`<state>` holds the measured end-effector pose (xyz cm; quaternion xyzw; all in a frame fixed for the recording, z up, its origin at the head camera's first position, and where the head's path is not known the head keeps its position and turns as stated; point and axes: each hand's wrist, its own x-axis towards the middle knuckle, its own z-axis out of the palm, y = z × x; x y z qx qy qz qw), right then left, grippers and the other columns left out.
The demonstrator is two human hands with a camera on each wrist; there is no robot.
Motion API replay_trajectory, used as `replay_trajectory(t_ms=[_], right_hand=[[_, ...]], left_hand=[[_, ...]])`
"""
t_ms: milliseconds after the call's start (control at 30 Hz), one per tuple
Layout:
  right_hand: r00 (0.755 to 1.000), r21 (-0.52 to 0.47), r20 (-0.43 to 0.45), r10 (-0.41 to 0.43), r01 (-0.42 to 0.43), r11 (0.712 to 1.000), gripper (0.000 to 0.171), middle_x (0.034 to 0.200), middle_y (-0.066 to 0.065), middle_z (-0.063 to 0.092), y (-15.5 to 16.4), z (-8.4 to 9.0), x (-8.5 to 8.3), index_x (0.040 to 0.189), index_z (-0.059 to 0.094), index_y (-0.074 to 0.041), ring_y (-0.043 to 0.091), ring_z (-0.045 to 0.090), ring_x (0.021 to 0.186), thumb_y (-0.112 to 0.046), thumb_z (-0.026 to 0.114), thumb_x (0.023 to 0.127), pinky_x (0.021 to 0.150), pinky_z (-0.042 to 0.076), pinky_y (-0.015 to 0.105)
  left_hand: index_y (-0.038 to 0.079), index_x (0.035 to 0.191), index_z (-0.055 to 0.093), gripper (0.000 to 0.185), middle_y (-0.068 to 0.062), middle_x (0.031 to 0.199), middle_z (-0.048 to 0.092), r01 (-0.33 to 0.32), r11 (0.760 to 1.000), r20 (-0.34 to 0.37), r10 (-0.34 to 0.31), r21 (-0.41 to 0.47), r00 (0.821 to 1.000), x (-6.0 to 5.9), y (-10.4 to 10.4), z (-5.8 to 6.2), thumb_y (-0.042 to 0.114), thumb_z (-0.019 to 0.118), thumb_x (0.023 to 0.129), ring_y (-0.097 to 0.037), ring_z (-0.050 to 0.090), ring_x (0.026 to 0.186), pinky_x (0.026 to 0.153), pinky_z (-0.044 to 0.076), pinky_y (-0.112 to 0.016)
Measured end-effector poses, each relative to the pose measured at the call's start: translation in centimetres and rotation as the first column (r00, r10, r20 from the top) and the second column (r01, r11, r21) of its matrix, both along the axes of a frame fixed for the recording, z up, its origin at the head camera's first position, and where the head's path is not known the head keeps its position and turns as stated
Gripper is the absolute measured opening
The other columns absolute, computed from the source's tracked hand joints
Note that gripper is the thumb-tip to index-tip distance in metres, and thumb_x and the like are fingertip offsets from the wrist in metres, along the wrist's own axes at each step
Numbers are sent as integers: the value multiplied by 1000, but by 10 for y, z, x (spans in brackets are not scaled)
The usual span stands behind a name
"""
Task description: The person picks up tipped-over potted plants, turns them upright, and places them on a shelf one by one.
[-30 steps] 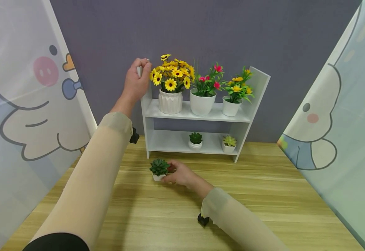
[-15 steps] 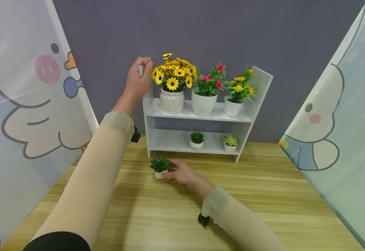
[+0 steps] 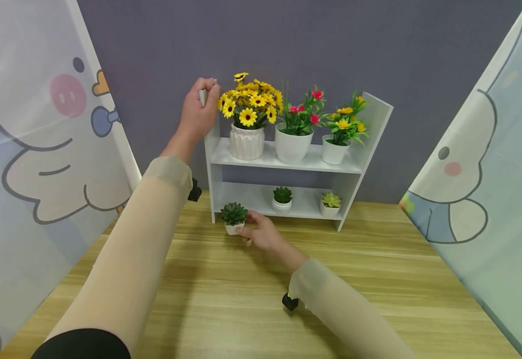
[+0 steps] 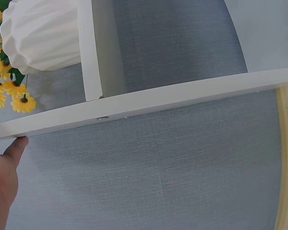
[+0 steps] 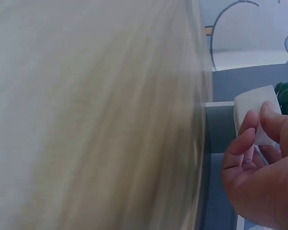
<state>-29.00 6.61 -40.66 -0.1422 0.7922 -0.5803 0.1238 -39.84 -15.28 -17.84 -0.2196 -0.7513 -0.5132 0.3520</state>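
Note:
A white two-tier shelf [image 3: 288, 163] stands at the back of the wooden table [image 3: 378, 279]. My left hand [image 3: 198, 112] grips the top of its left side panel [image 4: 134, 103], next to the pot of yellow flowers [image 3: 246, 117]. My right hand [image 3: 261, 233] pinches the white pot of a small dark green succulent [image 3: 233, 218] and holds it just in front of the lower tier's left end. In the right wrist view my fingers [image 5: 252, 139] curl round the white pot [image 5: 257, 115].
The upper tier also carries a pink flower pot [image 3: 293, 132] and a small yellow flower pot [image 3: 336, 137]. Two little succulents [image 3: 282, 198] [image 3: 330, 203] sit on the lower tier. Cartoon-printed curtains [image 3: 41, 149] [image 3: 490, 174] hang at both sides.
My right hand has carried the dark green succulent away from me, from the table towards the left end of the lower tier. The left hand keeps its grip on the shelf's side.

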Motion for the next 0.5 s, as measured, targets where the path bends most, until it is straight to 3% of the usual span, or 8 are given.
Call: replay_trajectory(t_ms=[233, 500], right_hand=[[998, -13, -28, -49, 49, 999, 67, 162, 21, 53, -4, 8, -12, 167, 42, -10, 21, 72, 89, -24, 72, 108, 68, 54, 34], [992, 17, -67, -110, 111, 994, 60, 163, 19, 50, -3, 10, -25, 162, 47, -9, 22, 74, 94, -25, 70, 110, 79, 58, 41]], left_hand=[[26, 98, 48, 22, 7, 95, 44, 12, 1000, -1, -12, -5, 1000, -2, 0, 1, 37, 53, 116, -12, 44, 78, 72, 37, -31], [25, 97, 48, 21, 7, 93, 44, 0, 1000, 4, 0, -6, 1000, -1, 1, 1, 34, 52, 116, -12, 44, 77, 72, 38, -30]])
